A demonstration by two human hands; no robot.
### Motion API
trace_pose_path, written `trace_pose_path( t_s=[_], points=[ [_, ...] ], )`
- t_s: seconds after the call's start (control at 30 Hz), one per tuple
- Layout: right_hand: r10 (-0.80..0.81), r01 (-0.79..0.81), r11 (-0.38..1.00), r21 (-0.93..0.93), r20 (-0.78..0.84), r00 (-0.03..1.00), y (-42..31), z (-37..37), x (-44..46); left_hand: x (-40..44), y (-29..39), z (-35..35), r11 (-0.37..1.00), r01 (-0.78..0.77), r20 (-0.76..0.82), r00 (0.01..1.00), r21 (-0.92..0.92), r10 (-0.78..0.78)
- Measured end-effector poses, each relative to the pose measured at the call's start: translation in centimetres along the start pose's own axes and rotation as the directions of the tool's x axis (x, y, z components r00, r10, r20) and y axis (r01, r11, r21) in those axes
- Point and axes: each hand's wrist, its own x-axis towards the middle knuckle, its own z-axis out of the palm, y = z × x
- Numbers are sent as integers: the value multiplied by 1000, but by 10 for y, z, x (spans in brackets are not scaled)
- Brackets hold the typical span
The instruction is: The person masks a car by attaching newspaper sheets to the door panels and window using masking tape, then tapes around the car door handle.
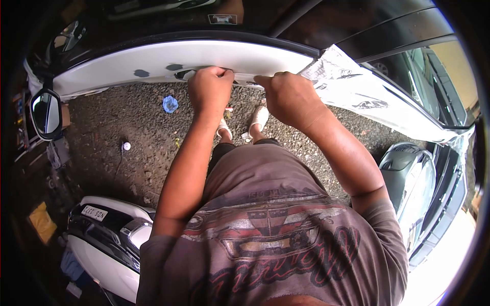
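A white car door (138,58) curves across the top of the view, with two dark grey patches on its paint. My left hand (210,91) is at the door beside a dark handle recess (182,75). Its thumb and fingers are pinched together; whatever is between them is hidden. To its right, my right hand (292,97) is closed, with the index finger reaching left along the panel. I cannot make out what it holds, if anything. A narrow pale strip (246,78) shows between the hands at the handle's height.
White masking sheet (352,84) covers the car's panel on the right. A side mirror (47,115) juts out at left. Crumpled blue plastic (170,104) lies on the gravel (138,127). Behind me stand a white vehicle (104,250) with a number plate and another vehicle (408,173).
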Motion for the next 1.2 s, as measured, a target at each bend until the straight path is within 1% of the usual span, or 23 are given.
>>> trace_pose_path(
  t_s=[0.23,0.3,0.4,0.43,0.47,0.5,0.53,0.57,0.6,0.67,0.7,0.83,1.0,1.13,1.2],
  points=[
    [-4,4,1000,4,15,1000,1,-3,-2,-4,2,4,999,-13,-16,1000,42,14],
    [-6,6,1000,-1,34,999,2,-4,-1,-4,-3,5,981,-114,-116,984,159,133],
    [-5,6,1000,-23,55,998,3,-3,-1,-5,-7,0,985,-76,-123,988,156,96],
    [-6,7,1000,-21,53,999,3,-2,-1,-8,-9,-1,982,-127,-147,978,138,147],
    [-11,12,1000,-23,45,999,4,-1,-1,-11,-11,1,982,-128,-147,978,139,148],
    [-16,17,1000,-25,38,999,5,0,-2,-15,-11,4,954,-281,-195,935,108,298],
    [-15,16,1000,-24,36,999,6,0,-2,-18,-12,6,900,-429,-247,866,83,436],
    [-18,19,999,-28,32,999,6,0,-2,-20,-14,7,830,-524,-207,805,192,556],
    [-21,21,999,-31,28,999,6,1,-3,-21,-16,9,829,-526,-206,804,193,558],
    [-25,26,999,-33,15,1000,5,0,-5,-24,-22,14,821,-521,-149,815,234,560],
    [-30,30,999,-35,4,1000,5,-1,-6,-26,-23,13,840,-501,-107,842,208,529],
    [-37,37,999,-34,-14,999,6,3,-11,-27,-30,19,803,-533,-128,806,267,578],
    [-30,36,996,-82,63,998,1,-1,-11,-27,-27,13,786,-556,-92,797,271,596],
    [-27,30,997,-73,41,999,-2,4,-9,-29,-24,10,791,-579,-97,792,197,603],
    [-32,35,995,-93,29,999,-3,5,-8,-29,-30,14,707,-701,-108,699,92,707]
  ],
)
